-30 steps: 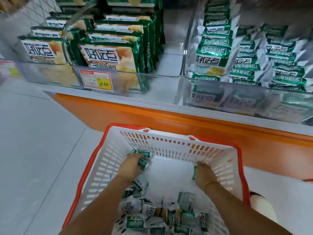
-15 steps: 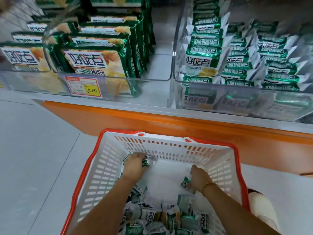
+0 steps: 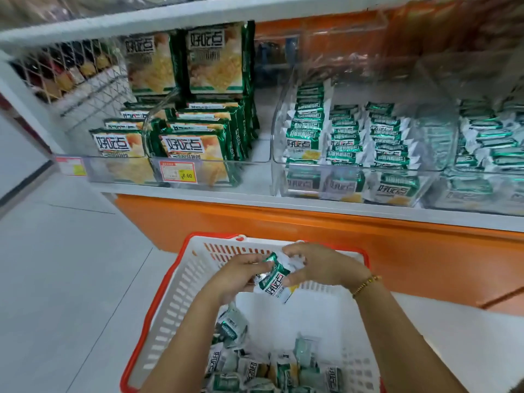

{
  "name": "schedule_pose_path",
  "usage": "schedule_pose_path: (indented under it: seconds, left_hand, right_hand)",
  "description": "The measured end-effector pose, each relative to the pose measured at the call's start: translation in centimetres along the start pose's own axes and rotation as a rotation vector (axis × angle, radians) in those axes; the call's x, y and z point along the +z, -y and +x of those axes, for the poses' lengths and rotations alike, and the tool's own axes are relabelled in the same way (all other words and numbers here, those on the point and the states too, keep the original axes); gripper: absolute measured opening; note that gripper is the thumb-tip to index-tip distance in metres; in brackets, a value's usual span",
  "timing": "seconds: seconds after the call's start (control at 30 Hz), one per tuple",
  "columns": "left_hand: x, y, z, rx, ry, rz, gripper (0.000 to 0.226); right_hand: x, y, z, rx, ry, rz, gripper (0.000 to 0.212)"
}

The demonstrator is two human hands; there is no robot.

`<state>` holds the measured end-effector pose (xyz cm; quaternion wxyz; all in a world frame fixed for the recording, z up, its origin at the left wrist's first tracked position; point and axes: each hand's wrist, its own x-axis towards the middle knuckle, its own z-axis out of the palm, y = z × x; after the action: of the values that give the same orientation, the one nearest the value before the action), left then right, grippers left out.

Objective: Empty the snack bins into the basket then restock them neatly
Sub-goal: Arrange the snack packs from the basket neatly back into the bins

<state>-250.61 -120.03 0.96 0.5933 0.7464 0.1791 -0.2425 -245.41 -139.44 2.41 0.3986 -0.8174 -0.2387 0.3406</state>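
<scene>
Both hands meet over the far end of the basket. The left hand and the right hand pinch a small bunch of snack packets between them, fingers curled round the wrappers from either side. How many packets the bunch holds cannot be told; one printed face looks up and crumpled white wrapper shows under the right fingers.

Below the grip and nearer the person, loose packets lie jumbled on the basket floor. Above and beyond the grip, slightly to its right, stands the clear bin, already filled with upright rows of the same packets.

The step in hand appears to be squaring up a handful for restocking. To do it well, the person would likely turn every packet the same way, printed faces together, and tap the edges level while the bunch hangs over the basket, so any slip falls back in. A firm but light pinch suits the slippery film and the brittle snack inside. The bunch then probably goes up into a gap in a row, set on edge like its neighbours.
</scene>
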Motion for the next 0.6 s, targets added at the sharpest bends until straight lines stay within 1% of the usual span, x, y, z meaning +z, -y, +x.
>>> schedule_pose_path:
  seconds: [0.07, 0.1, 0.17, 0.2, 0.27, 0.33, 0.4, 0.47, 0.53, 0.57, 0.6]
  left_hand:
    - [0.1, -1.6, -1.4, 0.064, 0.015, 0.043, 0.036]
    - [0.1, -2.6, -2.2, 0.09, -0.003, 0.064, 0.043]
    - [0.3, -4.5, -4.1, 0.132, -0.077, 0.092, 0.053]
    - [0.5, -5.3, -4.9, 0.172, -0.089, 0.087, 0.055]
    - [1.1, -7.1, -6.8, 0.289, -0.073, 0.107, 0.062]
    - [2.0, -8.9, -8.3, 0.39, -0.123, 0.173, 0.072]
    - [2.8, -10.4, -8.9, 0.46, -0.257, 0.251, 0.07]
    - [3.5, -11.9, -9.5, 0.566, -0.365, 0.246, 0.06]
    - [4.0, -13.3, -9.9, 0.657, -0.43, 0.221, 0.055]
    - [4.1, -14.0, -10.0, 0.685, -0.45, 0.243, 0.054]
    - [4.1, -14.8, -10.0, 0.704, -0.467, 0.27, 0.051]
  right_hand:
    - [-0.6, 1.1, -1.7, -0.042, -0.012, 0.053, 0.035]
    - [-0.8, 1.5, -2.5, -0.062, -0.022, 0.117, 0.03]
    - [-1.1, 2.7, -4.4, -0.088, -0.08, 0.264, 0.031]
    - [-1.3, 3.0, -5.2, -0.107, -0.109, 0.348, 0.032]
    - [-1.5, 3.9, -6.6, -0.153, -0.18, 0.47, 0.035]
    - [-1.9, 4.7, -7.4, -0.183, -0.281, 0.54, 0.042]
    - [-2.5, 5.7, -7.9, -0.186, -0.38, 0.581, 0.052]
    - [-3.3, 6.6, -8.2, -0.205, -0.436, 0.643, 0.062]
    - [-4.2, 7.4, -8.6, -0.222, -0.437, 0.619, 0.078]
    - [-4.8, 7.9, -8.9, -0.223, -0.424, 0.578, 0.084]
    - [-5.3, 8.6, -9.3, -0.225, -0.412, 0.536, 0.085]
